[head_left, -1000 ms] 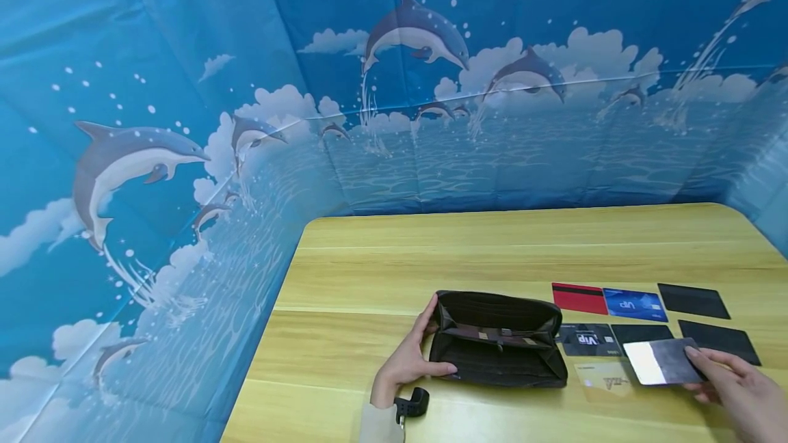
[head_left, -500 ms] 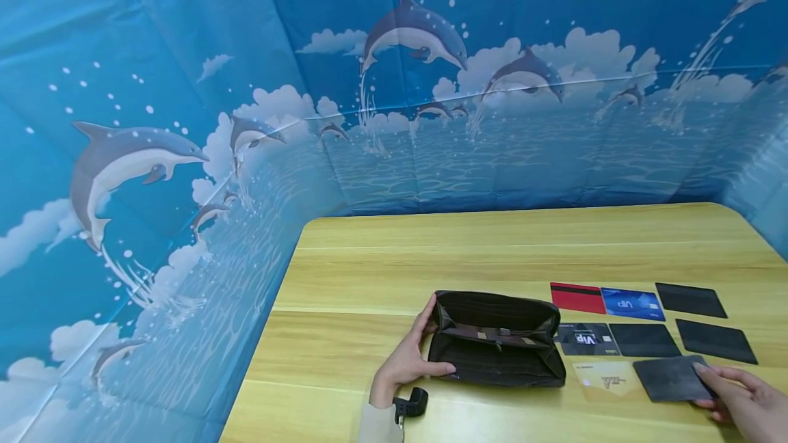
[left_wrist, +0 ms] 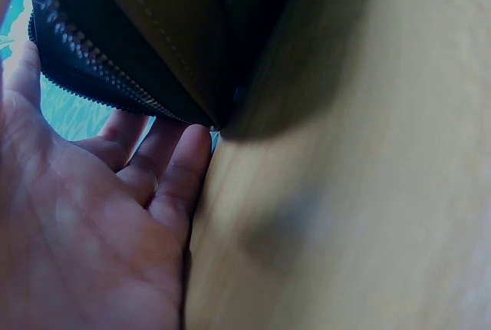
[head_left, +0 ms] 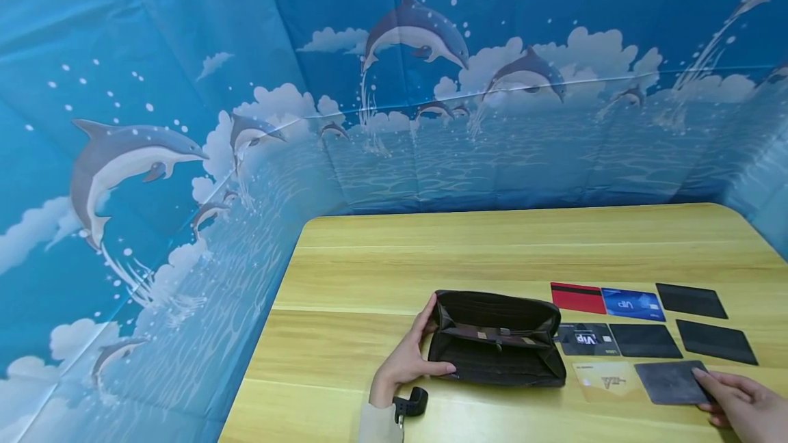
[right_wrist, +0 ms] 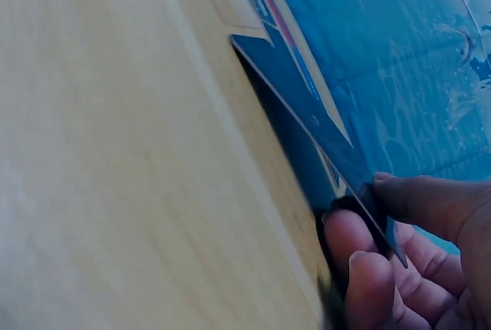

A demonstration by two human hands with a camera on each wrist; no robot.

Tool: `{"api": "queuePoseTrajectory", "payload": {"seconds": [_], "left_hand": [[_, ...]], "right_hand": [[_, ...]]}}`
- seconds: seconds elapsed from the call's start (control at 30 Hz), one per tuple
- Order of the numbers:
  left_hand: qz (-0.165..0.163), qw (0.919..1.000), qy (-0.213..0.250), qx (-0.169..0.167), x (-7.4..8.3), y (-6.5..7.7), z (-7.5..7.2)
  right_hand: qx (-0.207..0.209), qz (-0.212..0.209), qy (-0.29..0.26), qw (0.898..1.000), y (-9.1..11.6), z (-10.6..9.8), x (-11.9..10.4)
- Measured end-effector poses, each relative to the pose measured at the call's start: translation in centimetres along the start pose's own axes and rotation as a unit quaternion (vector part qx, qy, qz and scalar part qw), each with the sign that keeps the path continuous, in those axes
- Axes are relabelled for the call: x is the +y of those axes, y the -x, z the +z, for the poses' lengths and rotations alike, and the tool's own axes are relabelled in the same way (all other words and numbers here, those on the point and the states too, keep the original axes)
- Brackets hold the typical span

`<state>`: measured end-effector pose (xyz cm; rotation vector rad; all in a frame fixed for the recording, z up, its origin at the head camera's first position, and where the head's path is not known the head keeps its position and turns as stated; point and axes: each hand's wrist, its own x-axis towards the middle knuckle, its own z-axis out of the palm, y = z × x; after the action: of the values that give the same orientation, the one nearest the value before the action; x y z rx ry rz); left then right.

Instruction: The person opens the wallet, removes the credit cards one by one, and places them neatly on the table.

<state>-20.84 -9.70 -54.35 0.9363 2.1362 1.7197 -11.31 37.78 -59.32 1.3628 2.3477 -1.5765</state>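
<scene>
A black zippered wallet (head_left: 498, 369) stands spread wide at the middle front of the table, its inner pockets showing. My left hand (head_left: 406, 363) grips its left end, thumb at the front edge and fingers round the back; the left wrist view has the fingers by the zipper teeth (left_wrist: 92, 57). At the right, my right hand (head_left: 741, 398) pinches a dark card (head_left: 671, 383) by its right end, between thumb and fingers. Seen from the right wrist, this card (right_wrist: 303, 115) slants, its far edge down at the table and the held end raised. A pale gold card (head_left: 606, 381) lies just left of it.
Behind the held card lie a red card (head_left: 579, 298), a blue VIP card (head_left: 634, 304), a black VIP card (head_left: 587, 340) and several plain black cards (head_left: 645, 341). A dolphin-print curtain (head_left: 394, 156) borders the wooden table (head_left: 345, 333) at the back and left.
My right hand has brought the dark card down and slightly right, off the plain black card it overlapped, to beside the gold card. My left hand and the wallet have stayed put.
</scene>
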Motion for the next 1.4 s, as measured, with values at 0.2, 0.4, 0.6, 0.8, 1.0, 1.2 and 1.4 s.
{"api": "queuePoseTrajectory", "payload": {"seconds": [0.2,0.4,0.6,0.8,1.0,1.2,1.4], "left_hand": [[-0.008,0.9999,0.006,-0.005,0.15,-0.01,-0.06],[0.001,1.0,0.0,0.0,0.07,0.06,0.03],[0.006,0.9999,-0.013,0.005,-0.01,0.15,0.11],[0.003,0.9999,-0.014,0.002,-0.01,0.12,0.03],[0.003,0.9999,-0.011,0.001,0.09,0.11,-0.05],[0.014,0.9998,-0.011,0.0,-0.09,0.16,-0.01],[0.013,0.9997,-0.016,-0.009,-0.14,0.06,-0.13]], "right_hand": [[0.015,0.002,0.024,1.0,-0.39,0.17,0.27],[0.023,0.005,0.055,0.998,-0.32,0.16,0.34],[0.047,-0.006,0.091,0.995,-0.26,0.26,0.36],[0.056,0.004,0.088,0.995,-0.61,0.24,0.6],[0.061,-0.001,0.087,0.994,-0.69,0.28,0.7],[0.065,0.006,0.088,0.994,-0.88,0.34,0.85],[0.065,0.001,0.1,0.993,-0.9,0.34,0.93]]}}
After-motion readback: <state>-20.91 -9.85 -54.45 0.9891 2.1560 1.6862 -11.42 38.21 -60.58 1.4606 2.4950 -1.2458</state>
